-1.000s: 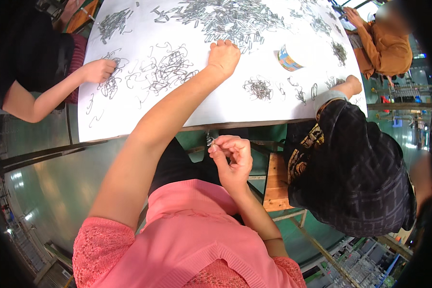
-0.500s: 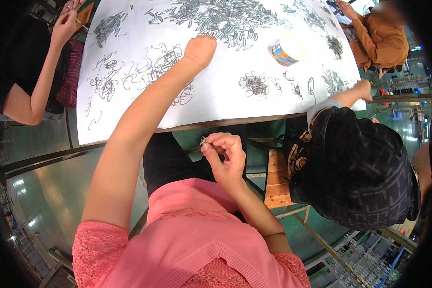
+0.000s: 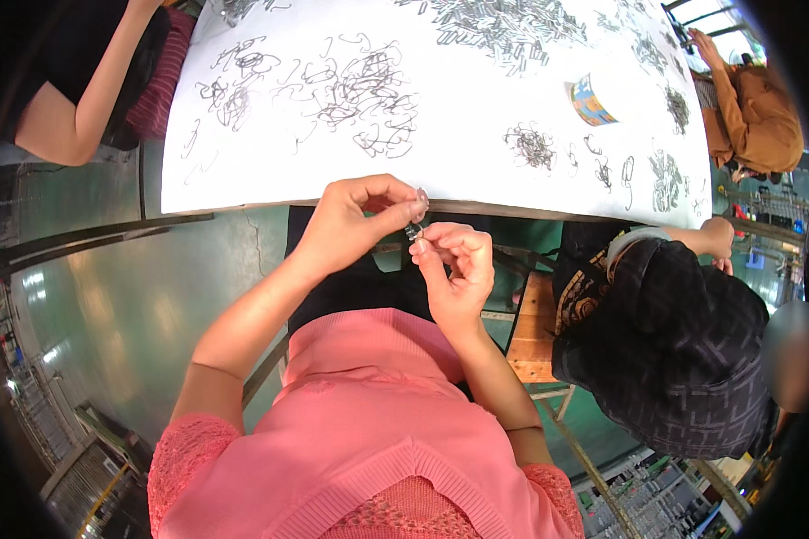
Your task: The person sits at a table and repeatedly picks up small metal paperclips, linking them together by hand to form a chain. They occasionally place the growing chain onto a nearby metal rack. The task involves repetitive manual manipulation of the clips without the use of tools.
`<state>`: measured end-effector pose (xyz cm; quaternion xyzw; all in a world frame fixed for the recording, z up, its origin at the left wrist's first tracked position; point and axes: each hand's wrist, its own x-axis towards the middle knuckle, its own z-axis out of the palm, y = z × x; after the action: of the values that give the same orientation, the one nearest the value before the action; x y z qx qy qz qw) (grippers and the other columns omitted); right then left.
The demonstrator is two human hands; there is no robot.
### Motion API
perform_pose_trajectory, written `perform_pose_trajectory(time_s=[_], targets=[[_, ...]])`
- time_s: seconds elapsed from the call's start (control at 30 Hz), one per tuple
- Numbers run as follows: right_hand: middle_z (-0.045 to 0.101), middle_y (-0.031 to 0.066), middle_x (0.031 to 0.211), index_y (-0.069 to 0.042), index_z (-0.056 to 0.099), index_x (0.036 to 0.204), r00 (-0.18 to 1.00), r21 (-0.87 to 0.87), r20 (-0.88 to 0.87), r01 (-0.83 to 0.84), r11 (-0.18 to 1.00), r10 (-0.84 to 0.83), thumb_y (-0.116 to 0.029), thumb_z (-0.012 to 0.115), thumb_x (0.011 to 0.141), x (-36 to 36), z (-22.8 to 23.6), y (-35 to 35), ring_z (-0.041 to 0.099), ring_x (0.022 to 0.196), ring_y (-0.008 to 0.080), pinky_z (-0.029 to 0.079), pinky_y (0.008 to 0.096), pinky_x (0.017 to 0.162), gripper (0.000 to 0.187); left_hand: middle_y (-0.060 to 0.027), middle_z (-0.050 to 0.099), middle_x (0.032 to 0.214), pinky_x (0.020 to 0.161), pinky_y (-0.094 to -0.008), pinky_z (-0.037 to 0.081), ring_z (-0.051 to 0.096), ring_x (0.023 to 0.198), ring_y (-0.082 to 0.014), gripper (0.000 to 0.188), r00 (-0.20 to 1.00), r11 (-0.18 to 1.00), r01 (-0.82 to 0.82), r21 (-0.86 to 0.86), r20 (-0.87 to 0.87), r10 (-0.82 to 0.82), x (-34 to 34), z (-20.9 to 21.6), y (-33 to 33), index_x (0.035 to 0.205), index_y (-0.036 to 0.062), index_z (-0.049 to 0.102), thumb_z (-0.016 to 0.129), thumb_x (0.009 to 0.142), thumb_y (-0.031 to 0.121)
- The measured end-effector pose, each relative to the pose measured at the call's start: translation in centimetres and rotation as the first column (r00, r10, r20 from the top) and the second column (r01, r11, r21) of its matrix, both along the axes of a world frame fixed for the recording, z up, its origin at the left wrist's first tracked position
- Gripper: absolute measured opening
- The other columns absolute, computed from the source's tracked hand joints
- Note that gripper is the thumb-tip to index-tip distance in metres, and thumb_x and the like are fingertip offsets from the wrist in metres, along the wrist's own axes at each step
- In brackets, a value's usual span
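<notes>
While left grip (image 3: 355, 221) and right grip (image 3: 459, 268) pinch a tiny piece (image 3: 413, 231) mid-frame, completion unclear, many wire hooks (image 3: 360, 94) and grey strips (image 3: 512, 34) lie loose on table (image 3: 476, 175), upper frame

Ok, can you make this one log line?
left hand: pinching | right hand: pinching | small dark piece: between hands, details unclear | white tabletop: ahead, strewn with curved wires

No readable text, label, brand, number or sign in the head view.
</notes>
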<state>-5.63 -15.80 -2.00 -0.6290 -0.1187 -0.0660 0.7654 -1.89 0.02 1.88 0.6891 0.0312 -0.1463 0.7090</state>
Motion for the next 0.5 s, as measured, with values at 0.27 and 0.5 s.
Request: perform_pose_trajectory(time_s=[0.27, 0.5], targets=[[0.06, 0.0129, 0.096, -0.001, 0.045, 0.098, 1.0, -0.09, -0.003, -0.001, 0.996, 0.001, 0.013, 0.058, 0.084, 0.1, -0.3, 1.1, 0.061, 0.078, 0.0113, 0.053, 0.0218, 0.063, 0.024, -0.0106, 0.067, 0.101, 0.083, -0.0311, 0.049, 0.062, 0.095, -0.0173, 0.009, 0.943, 0.988, -0.107, 0.109, 0.325, 0.066, -2.1, -0.1, 0.4, 0.089, 0.0013, 0.068, 0.067, 0.08, 0.0], [0.055, 0.0098, 0.099, -0.003, 0.053, 0.099, 0.993, -0.227, 0.097, 0.082, 0.971, -0.061, 0.0, 0.061, 0.086, 3.8, -0.1, 1.5, 0.053, 0.076, 0.0106, 0.042, 0.0209, 0.056, 0.016, -0.0094, 0.068, 0.097, 0.084, -0.0321, 0.049, 0.063, 0.097, -0.0215, 0.011, 0.854, 0.961, -0.236, 0.145, 0.502, 0.134, -3.1, -1.8, 1.6, 0.087, 0.0019, 0.068, 0.07, 0.076, -0.001]])
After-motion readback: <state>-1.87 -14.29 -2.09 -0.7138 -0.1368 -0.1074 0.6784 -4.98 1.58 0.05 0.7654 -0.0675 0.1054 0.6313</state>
